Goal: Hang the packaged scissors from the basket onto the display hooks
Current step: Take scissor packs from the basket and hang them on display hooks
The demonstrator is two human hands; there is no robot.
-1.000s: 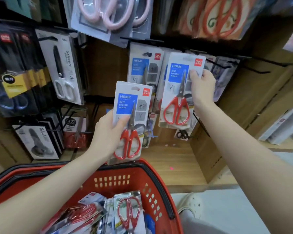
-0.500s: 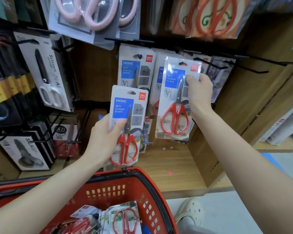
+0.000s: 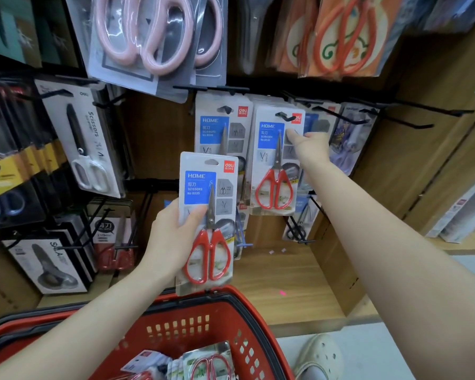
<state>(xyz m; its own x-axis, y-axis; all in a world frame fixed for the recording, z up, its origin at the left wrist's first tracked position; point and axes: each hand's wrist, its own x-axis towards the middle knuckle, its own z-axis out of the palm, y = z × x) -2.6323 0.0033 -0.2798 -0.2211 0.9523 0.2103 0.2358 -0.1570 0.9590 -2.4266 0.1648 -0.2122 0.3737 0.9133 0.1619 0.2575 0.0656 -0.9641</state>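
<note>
The right hand [image 3: 310,145] has finished threading. The glossy blister-carded pack of red-handled scissors [image 3: 276,160], which it was lifting toward the rack a second ago, now hangs with the black wire hook [image 3: 281,116] poking through its punched slot. The hand still pinches the card's right edge, thumb on the front, fingers hidden behind. I judge this pack placed and ready to release. Low and to its left, the left hand [image 3: 173,239] grips a second identical pack [image 3: 207,204] by its stiff card. It is just above the red perforated plastic basket [image 3: 203,325], where more slick packs [image 3: 203,363] lie.
</note>
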